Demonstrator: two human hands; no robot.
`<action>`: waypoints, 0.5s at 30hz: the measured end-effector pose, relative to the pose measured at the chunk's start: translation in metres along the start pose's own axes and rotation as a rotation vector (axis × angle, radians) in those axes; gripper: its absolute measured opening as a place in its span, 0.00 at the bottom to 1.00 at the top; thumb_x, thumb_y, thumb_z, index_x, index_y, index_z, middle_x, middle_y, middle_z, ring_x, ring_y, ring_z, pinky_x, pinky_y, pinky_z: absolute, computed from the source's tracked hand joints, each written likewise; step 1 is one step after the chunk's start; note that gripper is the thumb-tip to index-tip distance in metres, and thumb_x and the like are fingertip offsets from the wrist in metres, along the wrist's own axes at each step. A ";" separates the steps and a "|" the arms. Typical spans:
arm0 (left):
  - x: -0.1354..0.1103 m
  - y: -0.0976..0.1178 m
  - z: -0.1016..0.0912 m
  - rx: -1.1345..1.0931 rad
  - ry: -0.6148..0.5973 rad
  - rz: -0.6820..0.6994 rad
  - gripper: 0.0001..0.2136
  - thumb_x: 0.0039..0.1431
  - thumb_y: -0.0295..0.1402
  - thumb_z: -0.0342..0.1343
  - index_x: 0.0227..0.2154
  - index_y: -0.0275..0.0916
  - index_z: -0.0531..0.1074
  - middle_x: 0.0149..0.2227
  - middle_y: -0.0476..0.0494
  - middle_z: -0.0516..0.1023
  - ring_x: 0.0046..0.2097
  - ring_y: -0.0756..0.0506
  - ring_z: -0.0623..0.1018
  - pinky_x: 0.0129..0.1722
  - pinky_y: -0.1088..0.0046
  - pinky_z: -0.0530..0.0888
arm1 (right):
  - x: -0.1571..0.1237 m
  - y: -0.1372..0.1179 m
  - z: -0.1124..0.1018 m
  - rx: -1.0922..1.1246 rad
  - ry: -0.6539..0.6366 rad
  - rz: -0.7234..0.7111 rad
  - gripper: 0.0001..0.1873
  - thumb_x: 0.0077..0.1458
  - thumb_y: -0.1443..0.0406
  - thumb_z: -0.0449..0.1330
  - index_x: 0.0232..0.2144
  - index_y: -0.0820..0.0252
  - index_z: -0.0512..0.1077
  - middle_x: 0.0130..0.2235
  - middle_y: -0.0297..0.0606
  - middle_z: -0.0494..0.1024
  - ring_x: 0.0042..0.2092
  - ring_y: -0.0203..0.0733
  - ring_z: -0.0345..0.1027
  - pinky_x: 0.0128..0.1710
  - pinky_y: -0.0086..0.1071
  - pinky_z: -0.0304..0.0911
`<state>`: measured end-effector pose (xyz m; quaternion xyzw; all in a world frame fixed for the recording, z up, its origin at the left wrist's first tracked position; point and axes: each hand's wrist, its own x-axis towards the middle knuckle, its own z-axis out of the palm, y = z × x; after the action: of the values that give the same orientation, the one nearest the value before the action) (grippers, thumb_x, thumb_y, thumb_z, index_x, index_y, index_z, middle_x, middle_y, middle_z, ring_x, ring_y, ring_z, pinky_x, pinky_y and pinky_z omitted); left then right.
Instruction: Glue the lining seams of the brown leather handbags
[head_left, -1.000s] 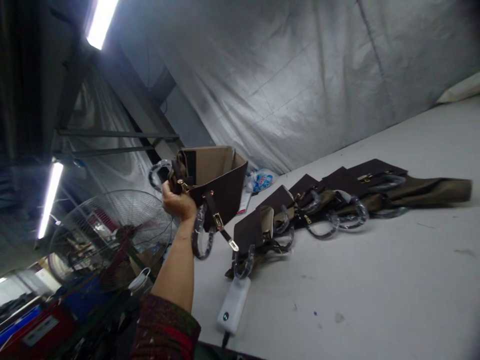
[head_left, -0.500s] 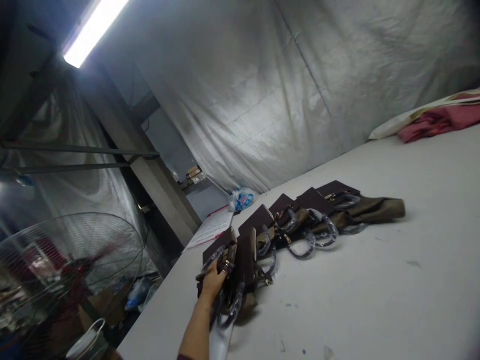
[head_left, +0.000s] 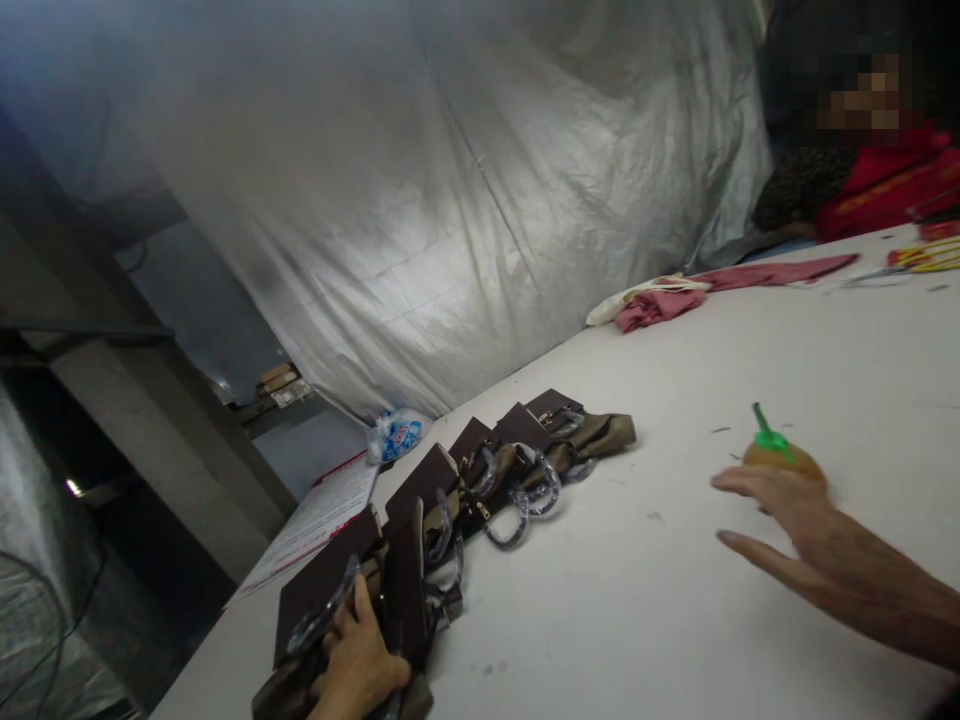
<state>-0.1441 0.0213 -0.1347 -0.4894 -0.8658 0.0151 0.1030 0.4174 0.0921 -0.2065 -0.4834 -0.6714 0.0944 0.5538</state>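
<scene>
A row of dark brown handbags with olive-brown lower parts and plastic-wrapped handles lies on the white table. My left hand is on the nearest handbag, its fingers curled at the wrapped handle and its thumb out to the right. The palm side is hidden. To the right, my right hand hovers over the table with fingers stretched out and thumb apart. Just behind it is a round orange-brown object with a green top and stem-like tip, partly covered by the hand.
Pink cloth and white fabric lie by the back edge. Yellow-handled scissors are at the far right, near a person in red. A printed sheet and a plastic bag lie at left. Silvery sheeting hangs behind.
The view has swung to the right. My right hand, the round object and the person in red have come into sight; the fan and lamp have left it. My left hand stays at the nearest handbag.
</scene>
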 end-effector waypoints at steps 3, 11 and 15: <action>0.009 0.000 0.007 0.037 0.052 0.072 0.51 0.47 0.19 0.54 0.72 0.30 0.33 0.69 0.15 0.54 0.69 0.23 0.61 0.63 0.44 0.62 | 0.036 -0.025 0.026 -0.025 -0.312 0.203 0.28 0.55 0.49 0.61 0.54 0.53 0.70 0.57 0.55 0.74 0.53 0.56 0.73 0.48 0.47 0.72; 0.055 -0.052 0.020 -0.037 0.127 0.268 0.47 0.45 0.15 0.49 0.70 0.21 0.38 0.69 0.18 0.59 0.72 0.35 0.60 0.71 0.59 0.56 | 0.149 -0.012 0.105 -0.191 -0.379 0.375 0.16 0.64 0.56 0.62 0.47 0.63 0.75 0.47 0.40 0.79 0.45 0.45 0.75 0.46 0.43 0.73; 0.054 -0.060 0.006 -0.011 0.083 0.190 0.48 0.48 0.23 0.55 0.72 0.33 0.40 0.70 0.30 0.60 0.72 0.36 0.58 0.71 0.60 0.58 | 0.187 0.001 0.133 -0.310 -0.300 0.456 0.17 0.65 0.57 0.61 0.51 0.62 0.73 0.54 0.45 0.76 0.53 0.49 0.72 0.53 0.49 0.69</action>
<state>-0.2232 0.0358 -0.1246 -0.5699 -0.8107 -0.0001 0.1344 0.3221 0.2879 -0.1346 -0.6810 -0.6262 0.1827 0.3328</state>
